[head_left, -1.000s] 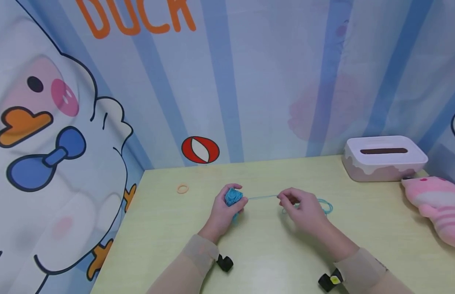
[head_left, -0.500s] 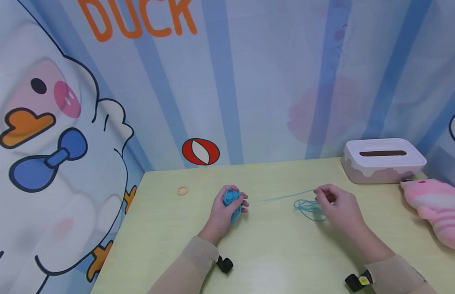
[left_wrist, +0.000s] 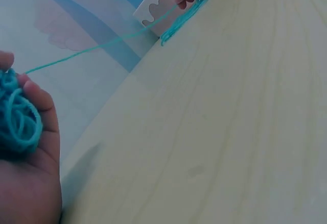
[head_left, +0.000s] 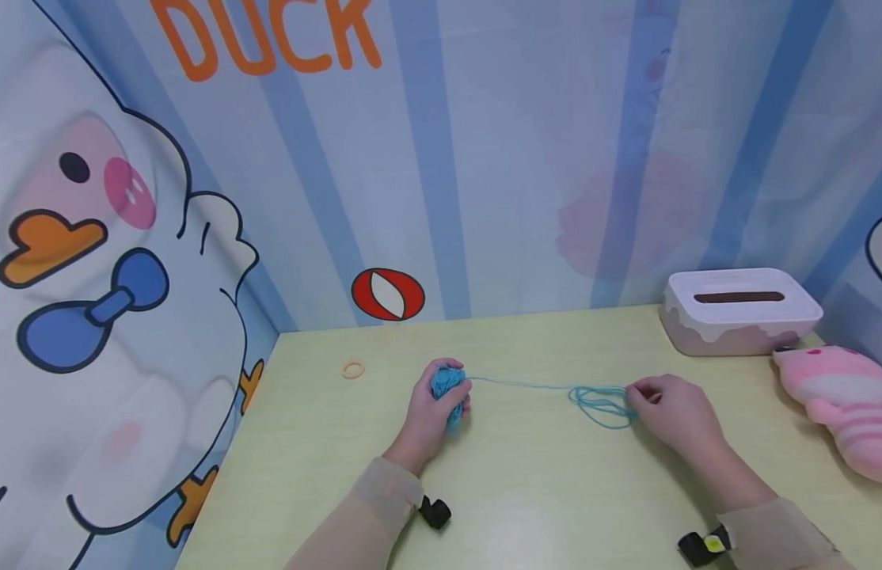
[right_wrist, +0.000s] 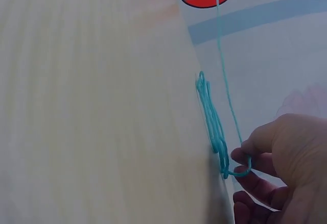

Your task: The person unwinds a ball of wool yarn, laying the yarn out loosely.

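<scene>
My left hand (head_left: 428, 408) grips a ball of light blue yarn (head_left: 448, 382), its fingers and thumb curled round it above the table. In the left wrist view loose loops stand out on the ball (left_wrist: 19, 119). A single strand (head_left: 519, 384) runs from it across to my right hand (head_left: 674, 412). The right thumb and forefinger pinch that strand, plain in the right wrist view beside the fingers (right_wrist: 263, 157). Just left of the right hand, a loose pile of yarn loops (head_left: 599, 405) lies on the table, joined to the pinched strand.
A small peach-coloured ring (head_left: 352, 369) lies on the pale table (head_left: 526, 491) at the left. At the back right stands a lilac tissue box (head_left: 742, 313), with a pink plush toy (head_left: 843, 404) in front of it. A printed duck curtain (head_left: 512, 158) hangs behind.
My right hand has moved right, drawing out the strand, then come lower beside the loops. The left hand keeps hold of the ball in nearly the same place.
</scene>
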Demonstrator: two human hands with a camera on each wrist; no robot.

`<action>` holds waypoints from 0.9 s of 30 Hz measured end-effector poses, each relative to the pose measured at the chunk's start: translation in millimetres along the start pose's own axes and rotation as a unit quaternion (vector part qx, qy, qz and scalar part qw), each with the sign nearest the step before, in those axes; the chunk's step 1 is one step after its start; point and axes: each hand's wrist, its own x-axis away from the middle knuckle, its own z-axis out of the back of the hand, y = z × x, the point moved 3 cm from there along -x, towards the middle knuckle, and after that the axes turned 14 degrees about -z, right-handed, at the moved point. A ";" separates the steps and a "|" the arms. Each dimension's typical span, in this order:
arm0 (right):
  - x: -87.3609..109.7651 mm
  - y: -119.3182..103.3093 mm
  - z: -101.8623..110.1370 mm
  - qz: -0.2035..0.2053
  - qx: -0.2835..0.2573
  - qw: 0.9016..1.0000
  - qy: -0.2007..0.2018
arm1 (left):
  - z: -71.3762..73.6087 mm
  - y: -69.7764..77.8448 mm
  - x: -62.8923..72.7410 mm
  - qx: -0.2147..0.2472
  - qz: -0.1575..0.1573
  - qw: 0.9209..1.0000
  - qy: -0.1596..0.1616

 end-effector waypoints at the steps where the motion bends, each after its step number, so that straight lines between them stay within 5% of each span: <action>1: -0.2 -0.3 -1.1 -0.001 0.006 1.000 -0.006 | -0.2 -0.5 -0.2 0.000 0.001 1.000 -0.003; 7: 0.5 -8.4 -8.5 0.008 0.016 1.000 0.010 | -2.2 -0.3 0.0 0.000 -0.005 1.000 -0.025; 14: 14.7 -51.0 -20.8 0.085 -0.080 0.990 0.080 | -2.8 -0.9 -1.0 -0.009 -0.012 0.999 -0.046; 20: 25.3 -99.3 -53.8 0.177 -0.108 0.978 -0.006 | -3.6 -2.0 -0.2 0.001 -0.006 0.998 -0.059; 24: 27.1 -125.5 -77.3 0.192 -0.093 0.974 -0.082 | -5.4 -0.9 0.7 0.016 -0.011 0.998 -0.064; 27: 27.3 -138.3 -89.8 0.192 -0.084 0.972 -0.102 | -7.4 1.1 1.9 0.022 -0.016 0.997 -0.073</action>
